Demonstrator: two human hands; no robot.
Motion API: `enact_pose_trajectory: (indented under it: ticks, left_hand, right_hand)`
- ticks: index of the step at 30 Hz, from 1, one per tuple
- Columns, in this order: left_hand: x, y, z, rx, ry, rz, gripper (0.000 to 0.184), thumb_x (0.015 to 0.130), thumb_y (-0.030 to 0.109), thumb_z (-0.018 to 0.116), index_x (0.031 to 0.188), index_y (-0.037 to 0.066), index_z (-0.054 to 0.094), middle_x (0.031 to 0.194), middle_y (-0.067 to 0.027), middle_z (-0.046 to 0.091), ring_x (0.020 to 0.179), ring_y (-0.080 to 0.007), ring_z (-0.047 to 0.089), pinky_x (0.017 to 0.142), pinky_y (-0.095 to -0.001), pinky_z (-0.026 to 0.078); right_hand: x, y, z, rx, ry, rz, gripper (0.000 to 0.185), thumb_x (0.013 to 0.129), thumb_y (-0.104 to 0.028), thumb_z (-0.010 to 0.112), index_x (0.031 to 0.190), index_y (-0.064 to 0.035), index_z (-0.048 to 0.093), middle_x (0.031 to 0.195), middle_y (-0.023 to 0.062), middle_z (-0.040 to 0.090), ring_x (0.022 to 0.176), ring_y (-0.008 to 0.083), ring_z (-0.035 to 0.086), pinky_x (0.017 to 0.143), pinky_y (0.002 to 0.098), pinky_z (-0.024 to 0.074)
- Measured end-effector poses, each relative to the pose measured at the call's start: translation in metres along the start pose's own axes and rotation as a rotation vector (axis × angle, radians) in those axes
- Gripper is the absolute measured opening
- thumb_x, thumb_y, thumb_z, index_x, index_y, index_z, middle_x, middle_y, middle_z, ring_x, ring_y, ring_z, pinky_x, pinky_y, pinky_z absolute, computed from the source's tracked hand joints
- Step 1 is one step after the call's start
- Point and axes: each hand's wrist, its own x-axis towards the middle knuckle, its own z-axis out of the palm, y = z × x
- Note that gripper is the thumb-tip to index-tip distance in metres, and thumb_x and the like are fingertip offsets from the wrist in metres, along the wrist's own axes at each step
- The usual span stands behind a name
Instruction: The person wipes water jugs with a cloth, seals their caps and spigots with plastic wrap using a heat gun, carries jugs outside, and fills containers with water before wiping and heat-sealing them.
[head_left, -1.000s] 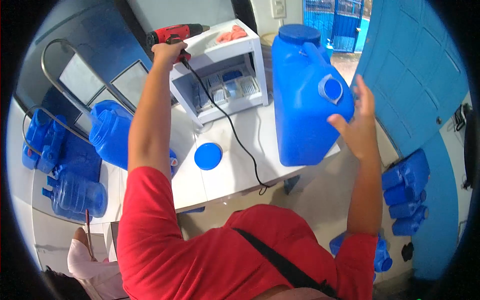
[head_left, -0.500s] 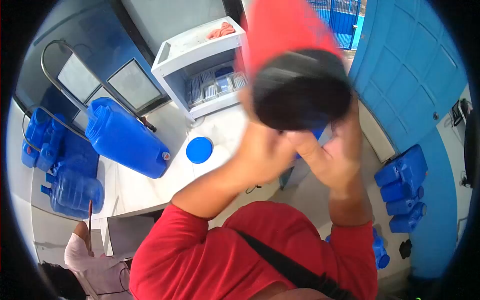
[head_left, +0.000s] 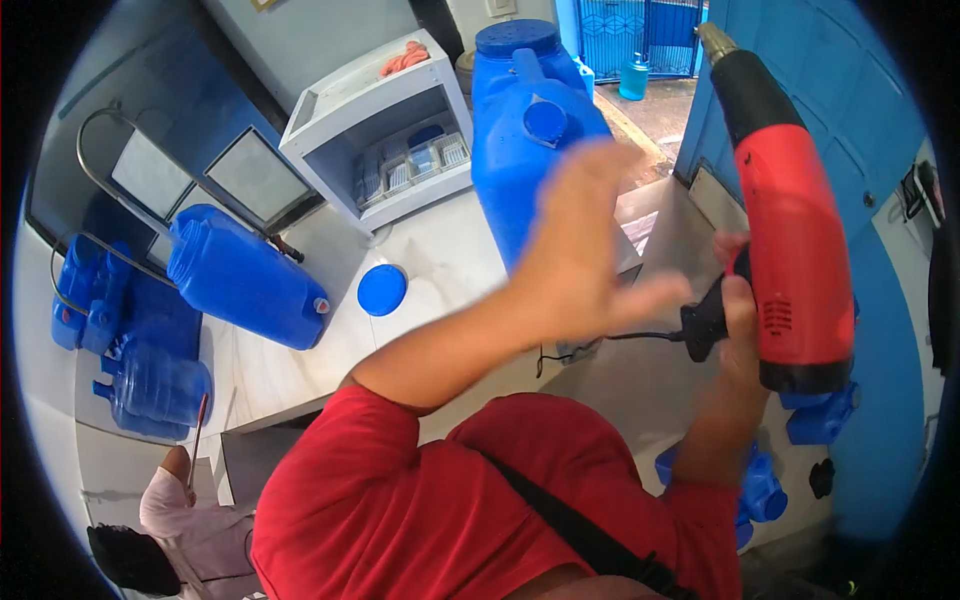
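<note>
- the heat gun has passed across: a second ago the left hand had it over the white shelf, then both hands met at it, and now the right hand has it alone.
- that right hand is closed around the gun by its black handle, partly hidden behind the red body; the nozzle points up, toward the blue door, away from the jug.
- the left hand is empty, fingers spread and blurred, in front of the big blue jug; whether it touches the jug, i cannot tell.
- the jug stands upright on the table, beside the shelf, with its top lid and spout cap on.
- a loose blue lid lies on the table, left of the jug.
- for the work, my reading is that the swap is done: tool in the right hand, left hand free for the jug.
</note>
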Motion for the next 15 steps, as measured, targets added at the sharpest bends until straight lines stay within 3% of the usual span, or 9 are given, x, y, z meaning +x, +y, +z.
enact_pose_trajectory:
  ticks: [2, 7, 9, 10, 11, 12, 13, 14, 15]
  left_hand:
    - [0.011, -0.032, -0.019, 0.225, 0.215, -0.083, 0.099, 0.069, 0.043, 0.087, 0.138, -0.007, 0.035, 0.130, -0.0268, 0.044, 0.122, -0.0413, 0.044, 0.099, -0.0481, 0.041]
    - [0.034, -0.050, -0.036, 0.361, 0.126, -0.372, 0.107, 0.067, 0.045, 0.089, 0.141, -0.006, 0.031, 0.114, -0.0226, 0.060, 0.102, -0.0365, 0.063, 0.089, -0.0419, 0.052]
    - [0.039, -0.055, -0.035, 0.368, 0.056, -0.419, 0.106, 0.069, 0.044, 0.089, 0.142, -0.004, 0.029, 0.109, -0.0217, 0.065, 0.098, -0.0341, 0.067, 0.088, -0.0408, 0.054]
    - [0.040, -0.060, -0.035, 0.375, 0.028, -0.372, 0.096, 0.072, 0.032, 0.086, 0.142, -0.001, 0.030, 0.108, -0.0199, 0.067, 0.098, -0.0336, 0.068, 0.088, -0.0408, 0.054]
    - [0.040, -0.064, -0.036, 0.381, -0.003, -0.324, 0.088, 0.075, 0.021, 0.084, 0.143, 0.001, 0.031, 0.106, -0.0181, 0.069, 0.098, -0.0330, 0.069, 0.089, -0.0409, 0.054]
    - [0.043, -0.067, -0.040, 0.382, -0.005, -0.325, 0.088, 0.075, 0.021, 0.084, 0.143, 0.001, 0.031, 0.106, -0.0181, 0.069, 0.098, -0.0330, 0.069, 0.089, -0.0409, 0.054]
    - [0.046, -0.068, -0.047, 0.285, -0.146, -0.248, 0.086, 0.075, 0.011, 0.078, 0.145, 0.005, 0.030, 0.110, -0.0175, 0.068, 0.102, -0.0322, 0.068, 0.091, -0.0410, 0.053]
    - [0.048, -0.070, -0.053, 0.185, -0.287, -0.171, 0.087, 0.074, 0.000, 0.073, 0.148, 0.008, 0.029, 0.115, -0.0169, 0.068, 0.107, -0.0313, 0.067, 0.093, -0.0411, 0.053]
    - [0.051, -0.073, -0.058, 0.186, -0.289, -0.173, 0.087, 0.074, 0.000, 0.073, 0.148, 0.008, 0.029, 0.115, -0.0169, 0.068, 0.107, -0.0313, 0.067, 0.093, -0.0411, 0.053]
  right_hand:
    - [-0.007, -0.005, -0.022, -0.018, -0.075, 0.072, 0.049, 0.090, -0.016, 0.066, 0.130, 0.0068, 0.050, 0.106, 0.0148, 0.064, 0.095, 0.0239, 0.064, 0.089, 0.0386, 0.0513]
    - [-0.024, 0.000, -0.056, 0.014, -0.206, 0.265, 0.049, 0.094, -0.028, 0.062, 0.127, 0.0064, 0.053, 0.100, 0.0139, 0.065, 0.084, 0.0204, 0.060, 0.079, 0.0353, 0.0485]
    - [-0.023, -0.005, -0.054, -0.108, -0.201, 0.272, 0.014, 0.090, -0.012, 0.062, 0.100, -0.0038, 0.064, 0.087, 0.0056, 0.065, 0.075, 0.0143, 0.060, 0.070, 0.0292, 0.0480]
    - [-0.023, -0.007, -0.053, -0.149, -0.201, 0.273, 0.006, 0.088, -0.007, 0.062, 0.091, -0.0072, 0.067, 0.082, 0.0028, 0.065, 0.072, 0.0122, 0.060, 0.067, 0.0271, 0.0479]
    - [-0.025, -0.010, -0.052, -0.085, -0.153, 0.276, 0.008, 0.088, -0.006, 0.062, 0.092, -0.0088, 0.068, 0.082, 0.0032, 0.066, 0.073, 0.0138, 0.061, 0.067, 0.0281, 0.0485]
    - [-0.028, -0.011, -0.052, -0.021, -0.103, 0.279, 0.010, 0.088, -0.005, 0.061, 0.092, -0.0104, 0.068, 0.082, 0.0035, 0.066, 0.073, 0.0154, 0.062, 0.068, 0.0291, 0.0492]
    - [-0.030, -0.005, -0.059, -0.020, -0.104, 0.281, 0.010, 0.088, -0.005, 0.061, 0.092, -0.0104, 0.068, 0.082, 0.0035, 0.066, 0.073, 0.0154, 0.062, 0.068, 0.0291, 0.0492]
    - [-0.034, 0.007, -0.071, -0.166, -0.200, 0.209, 0.018, 0.092, -0.019, 0.061, 0.099, -0.0038, 0.066, 0.084, 0.0061, 0.066, 0.074, 0.0155, 0.061, 0.069, 0.0302, 0.0489]
    - [-0.037, 0.013, -0.073, -0.238, -0.249, 0.175, 0.028, 0.094, -0.027, 0.060, 0.102, -0.0006, 0.065, 0.085, 0.0074, 0.066, 0.074, 0.0156, 0.060, 0.069, 0.0307, 0.0487]
